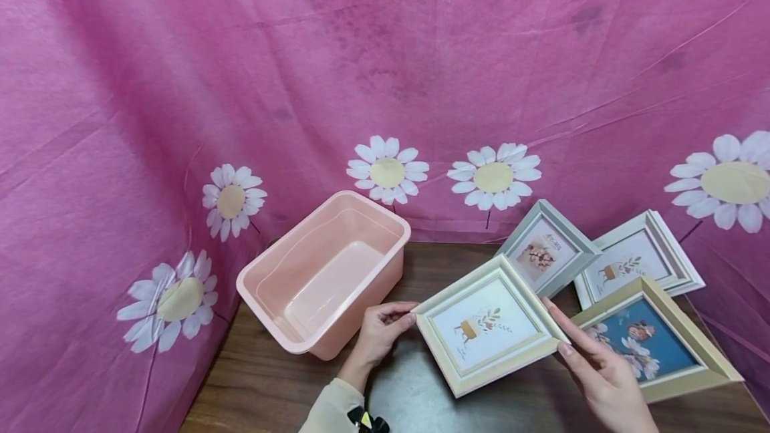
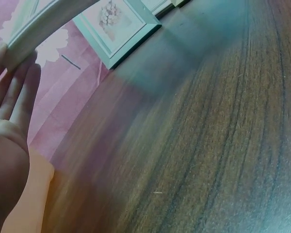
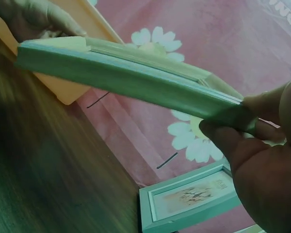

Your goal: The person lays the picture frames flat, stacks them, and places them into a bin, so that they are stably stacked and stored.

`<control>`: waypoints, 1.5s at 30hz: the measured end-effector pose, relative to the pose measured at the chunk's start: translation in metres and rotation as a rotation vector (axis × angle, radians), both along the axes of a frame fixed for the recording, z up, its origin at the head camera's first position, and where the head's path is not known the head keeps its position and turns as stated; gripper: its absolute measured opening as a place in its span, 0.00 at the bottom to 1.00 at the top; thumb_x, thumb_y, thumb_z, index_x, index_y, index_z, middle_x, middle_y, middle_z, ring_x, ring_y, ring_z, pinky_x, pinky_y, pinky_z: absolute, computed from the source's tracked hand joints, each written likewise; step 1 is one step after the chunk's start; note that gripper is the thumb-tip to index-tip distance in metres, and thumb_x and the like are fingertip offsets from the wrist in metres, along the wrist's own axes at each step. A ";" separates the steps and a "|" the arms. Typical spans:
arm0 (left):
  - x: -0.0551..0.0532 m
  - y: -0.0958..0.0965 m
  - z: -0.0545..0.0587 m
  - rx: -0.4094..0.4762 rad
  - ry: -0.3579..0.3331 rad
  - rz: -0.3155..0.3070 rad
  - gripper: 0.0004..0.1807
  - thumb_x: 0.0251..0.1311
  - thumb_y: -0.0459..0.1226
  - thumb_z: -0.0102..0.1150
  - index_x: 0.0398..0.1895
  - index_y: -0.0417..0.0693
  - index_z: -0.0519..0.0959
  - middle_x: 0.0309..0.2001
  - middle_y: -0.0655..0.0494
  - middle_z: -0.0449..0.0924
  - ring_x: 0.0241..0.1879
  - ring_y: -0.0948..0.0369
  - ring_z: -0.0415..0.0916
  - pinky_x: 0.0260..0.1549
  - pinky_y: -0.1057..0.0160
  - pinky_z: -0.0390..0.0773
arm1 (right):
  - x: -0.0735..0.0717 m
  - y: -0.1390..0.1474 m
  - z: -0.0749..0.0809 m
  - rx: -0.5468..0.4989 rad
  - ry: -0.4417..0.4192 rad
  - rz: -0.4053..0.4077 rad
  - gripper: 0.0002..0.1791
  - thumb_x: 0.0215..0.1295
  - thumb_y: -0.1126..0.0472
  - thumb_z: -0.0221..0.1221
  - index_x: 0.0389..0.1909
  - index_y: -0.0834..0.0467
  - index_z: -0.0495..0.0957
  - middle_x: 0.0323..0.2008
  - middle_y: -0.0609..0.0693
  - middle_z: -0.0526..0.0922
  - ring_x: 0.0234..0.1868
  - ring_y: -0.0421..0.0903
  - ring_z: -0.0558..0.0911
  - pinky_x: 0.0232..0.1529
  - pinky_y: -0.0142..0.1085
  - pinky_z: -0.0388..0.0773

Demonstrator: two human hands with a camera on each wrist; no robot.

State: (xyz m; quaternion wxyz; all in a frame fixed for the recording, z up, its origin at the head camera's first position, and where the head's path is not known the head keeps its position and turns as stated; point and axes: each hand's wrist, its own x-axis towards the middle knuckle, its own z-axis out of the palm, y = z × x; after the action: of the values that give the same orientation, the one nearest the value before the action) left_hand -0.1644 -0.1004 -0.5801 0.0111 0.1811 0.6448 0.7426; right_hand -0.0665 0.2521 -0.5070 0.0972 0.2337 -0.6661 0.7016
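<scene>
Both hands hold a cream picture frame [image 1: 487,326] up off the table, its plant print facing up and tilted. My left hand [image 1: 381,336] pinches the frame's left edge between thumb and fingers. At the opposite edge, my right hand [image 1: 601,366] grips with the thumb in front and fingers behind. In the right wrist view the held frame [image 3: 131,77] appears edge-on, spanning between the two hands. Just behind it stands a grey-green picture frame [image 1: 544,249] with a flower print.
A pink plastic bin [image 1: 327,272] sits on the wooden table [image 1: 265,386] at the left. At right stand a white picture frame [image 1: 637,259] and a gold one with a blue floral print [image 1: 656,339]. A pink flowered cloth [image 1: 421,72] hangs behind.
</scene>
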 end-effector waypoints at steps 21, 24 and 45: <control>0.003 0.009 -0.001 0.117 -0.154 0.096 0.16 0.67 0.22 0.65 0.52 0.13 0.78 0.48 0.58 0.93 0.46 0.69 0.89 0.47 0.71 0.86 | 0.013 -0.008 -0.008 0.464 -0.065 -0.443 0.27 0.71 0.79 0.61 0.70 0.68 0.78 0.72 0.36 0.80 0.71 0.22 0.74 0.60 0.14 0.73; 0.003 0.010 0.000 0.133 -0.150 0.117 0.16 0.67 0.21 0.65 0.52 0.13 0.79 0.49 0.50 0.93 0.47 0.68 0.89 0.48 0.71 0.86 | 0.014 -0.009 -0.009 0.465 -0.066 -0.459 0.27 0.70 0.79 0.62 0.70 0.67 0.78 0.71 0.35 0.80 0.71 0.23 0.75 0.60 0.14 0.73; 0.002 0.019 0.008 0.019 -0.190 0.236 0.15 0.68 0.26 0.68 0.55 0.24 0.85 0.56 0.29 0.85 0.52 0.72 0.87 0.53 0.73 0.84 | 0.018 -0.017 -0.014 0.440 -0.163 -0.537 0.22 0.70 0.76 0.65 0.65 0.68 0.82 0.63 0.21 0.80 0.63 0.19 0.78 0.53 0.16 0.79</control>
State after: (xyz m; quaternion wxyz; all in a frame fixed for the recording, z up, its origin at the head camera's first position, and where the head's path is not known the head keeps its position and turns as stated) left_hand -0.1623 -0.0814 -0.5718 -0.0171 0.0329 0.6507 0.7585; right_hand -0.0481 0.2356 -0.5213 0.1719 0.0090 -0.8445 0.5072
